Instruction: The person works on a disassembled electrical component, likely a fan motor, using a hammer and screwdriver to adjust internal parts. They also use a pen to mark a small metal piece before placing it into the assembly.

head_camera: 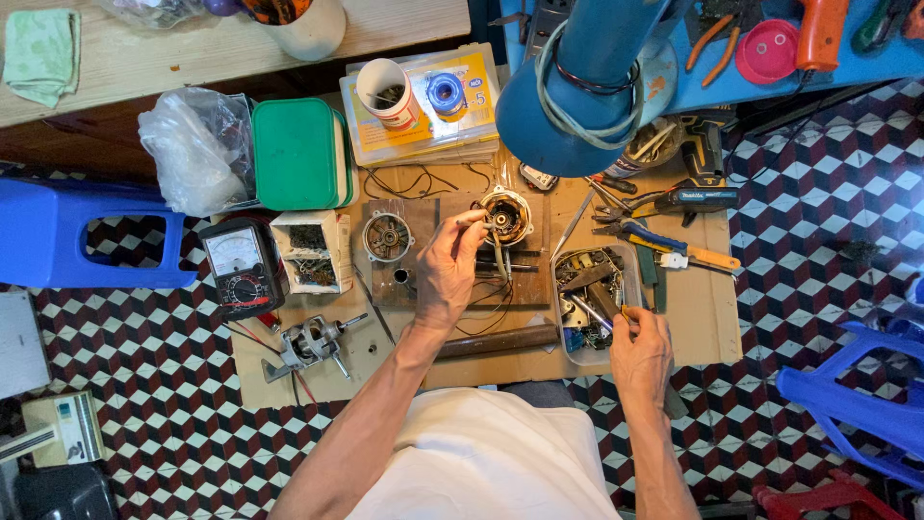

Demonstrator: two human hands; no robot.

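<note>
Pinching-wise, the left hand (448, 270) has its fingertips closed on something thin and pale, looks like a wire end or small lead, right at the rim of the round copper-wound motor stator (506, 216) sitting on the brown wooden board (423, 223). The right hand (638, 354) is at the near edge of the clear plastic tray of metal bits and tools (592, 300), thumb and finger nipped on a small thin piece poking up, too small to say what it is. Black wires trail off the stator toward the body, across the board and the flat cardboard sheet (707, 318) that covers the floor as a worktop. Nearby: a round grey metal motor end cap (388, 237) just left of the stator, a black analogue multimeter (241, 270) further left, and blue-handled pliers (664, 243) off to the right. If it were me, I'd keep the stator flat on the board, hold that lead close to the winding so it doesn't kink or tear off, and keep the loose wires clear of the tray so nothing snags.
</note>
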